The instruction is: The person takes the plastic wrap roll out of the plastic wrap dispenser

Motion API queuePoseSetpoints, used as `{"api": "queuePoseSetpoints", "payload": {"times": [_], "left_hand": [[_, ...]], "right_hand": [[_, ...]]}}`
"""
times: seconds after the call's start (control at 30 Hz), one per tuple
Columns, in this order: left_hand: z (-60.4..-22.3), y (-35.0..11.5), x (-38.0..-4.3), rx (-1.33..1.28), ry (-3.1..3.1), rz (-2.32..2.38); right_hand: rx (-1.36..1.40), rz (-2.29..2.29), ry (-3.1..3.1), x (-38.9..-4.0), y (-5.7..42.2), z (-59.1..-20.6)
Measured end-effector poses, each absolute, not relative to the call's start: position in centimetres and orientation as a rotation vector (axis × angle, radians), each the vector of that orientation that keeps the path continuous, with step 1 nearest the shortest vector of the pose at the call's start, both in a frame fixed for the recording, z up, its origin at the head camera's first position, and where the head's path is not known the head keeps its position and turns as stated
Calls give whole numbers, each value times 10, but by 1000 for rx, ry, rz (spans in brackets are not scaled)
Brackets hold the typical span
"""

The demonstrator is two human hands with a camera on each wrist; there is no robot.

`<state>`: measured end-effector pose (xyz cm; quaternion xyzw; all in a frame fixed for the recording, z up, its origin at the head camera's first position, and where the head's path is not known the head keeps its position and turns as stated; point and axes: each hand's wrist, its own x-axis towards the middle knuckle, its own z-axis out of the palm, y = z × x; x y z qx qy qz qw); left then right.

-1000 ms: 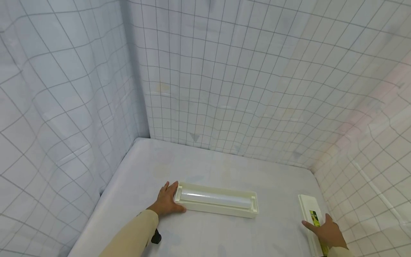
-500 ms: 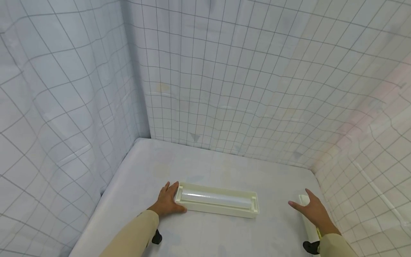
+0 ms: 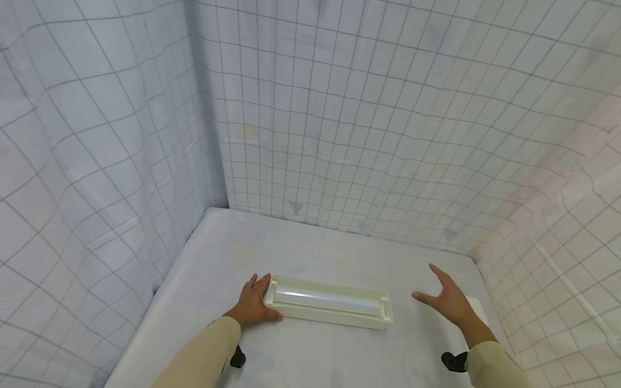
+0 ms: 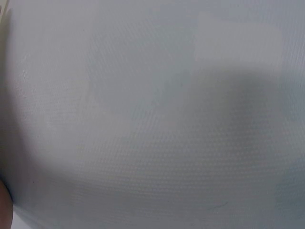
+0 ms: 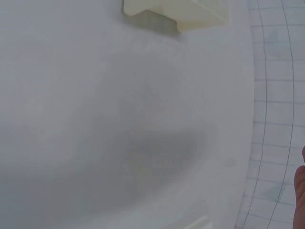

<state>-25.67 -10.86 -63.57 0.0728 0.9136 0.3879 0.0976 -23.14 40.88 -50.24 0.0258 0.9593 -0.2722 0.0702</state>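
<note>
A cream plastic wrap dispenser box lies lidless on the white table, with a shiny roll of wrap inside. My left hand grips its left end, thumb along the near side and fingers at the far corner. To the right of the box, my right hand hovers with thumb and fingers spread apart, holding nothing. Beneath and beyond the right forearm lies the white lid, mostly hidden by it. The right wrist view shows one end of the box at its top.
A white cloth-covered table sits between grid-patterned curtain walls at the back and both sides. Dark wrist devices hang under both forearms.
My right hand has left the lid, moving up and left toward the box with fingers spread. The left hand stays at the box's left end.
</note>
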Motion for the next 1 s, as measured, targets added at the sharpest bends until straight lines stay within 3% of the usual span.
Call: {"api": "queuePoseSetpoints", "payload": {"times": [1.0], "left_hand": [[-640,-108,-258,171,2696,1164]], "right_hand": [[-272,-1175,2745,-241,327,-509]]}}
